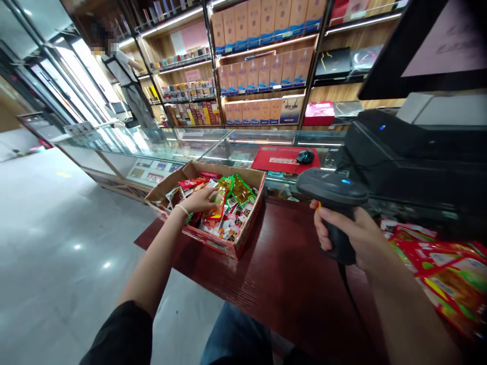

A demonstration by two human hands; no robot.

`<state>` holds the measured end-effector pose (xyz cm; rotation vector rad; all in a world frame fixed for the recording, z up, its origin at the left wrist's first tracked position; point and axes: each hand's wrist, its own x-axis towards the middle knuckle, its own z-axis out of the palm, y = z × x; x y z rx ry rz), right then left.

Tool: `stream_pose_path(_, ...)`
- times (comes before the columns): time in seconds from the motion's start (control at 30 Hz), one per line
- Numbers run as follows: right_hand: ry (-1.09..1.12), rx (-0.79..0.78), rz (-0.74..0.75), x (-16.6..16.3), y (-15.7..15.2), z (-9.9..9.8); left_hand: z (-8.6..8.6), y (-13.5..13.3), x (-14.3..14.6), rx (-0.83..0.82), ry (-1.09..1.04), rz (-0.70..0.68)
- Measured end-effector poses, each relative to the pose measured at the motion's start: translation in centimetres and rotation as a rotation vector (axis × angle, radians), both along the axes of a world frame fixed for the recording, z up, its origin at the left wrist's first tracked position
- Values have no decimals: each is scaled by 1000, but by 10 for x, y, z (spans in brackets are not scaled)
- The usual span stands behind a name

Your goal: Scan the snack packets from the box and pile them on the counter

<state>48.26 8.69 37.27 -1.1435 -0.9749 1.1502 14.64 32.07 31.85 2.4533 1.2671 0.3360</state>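
Matt, smooth plastic on the dark-grey, pistol-shaped scanner [331, 186] at three o'clock. Glossy film on oblong red packets [192, 183] at nine, inside the brown, rectangular cardboard box [250, 223]; glossy wood grain across the dark-red, flat tabletop [281, 274].

Left arm [158, 261] stretches forward, right fingers [322, 232] curled.

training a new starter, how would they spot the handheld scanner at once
At the right, below the tilted screen, stands a bulky black machine. In front of it, above the reddish-brown tabletop, the right hand grips the scanner. Unlike that machine, it is pistol-shaped, with a cable hanging down.
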Motion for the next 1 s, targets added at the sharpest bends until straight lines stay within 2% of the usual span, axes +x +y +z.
stream_pose_path(0.1, -21, -47, -1, -1, 3, -5, -5, -2, 2, -2, 73, -17)
stream_pose_path(0.3, -62, -133, 28, 1, 9, -14, -3, -1, 6, 41, 125, 154)
stream_pose_path(0.4, -87, -139, 43, 2, 10, -17, 7, -4, 5, -88, -76, 179)
stream_pose_path(0.5, -90, -139, 52, 4, 8, -15, 26, -16, 13, -225, -529, 151)
stream_pose_path(0.6, -68, -117, 32, 8, 5, -9, 54, -39, 48, -278, -1016, 124)
stream_pose_path(0.7, -42, -48, -22, 17, 0, -1, 78, -69, 104, -270, -1311, 95)
stream_pose_path(0.77, -17, 4, -69, 28, -7, 4, 86, -91, 144, -295, -1444, 100)
stream_pose_path(0.87, 28, 51, -137, 50, -20, 12, 81, -126, 193, -480, -1525, 95)
stream_pose_path(1.0, 50, 85, -226, 77, -39, 21, 46, -157, 234, -759, -1528, 66)
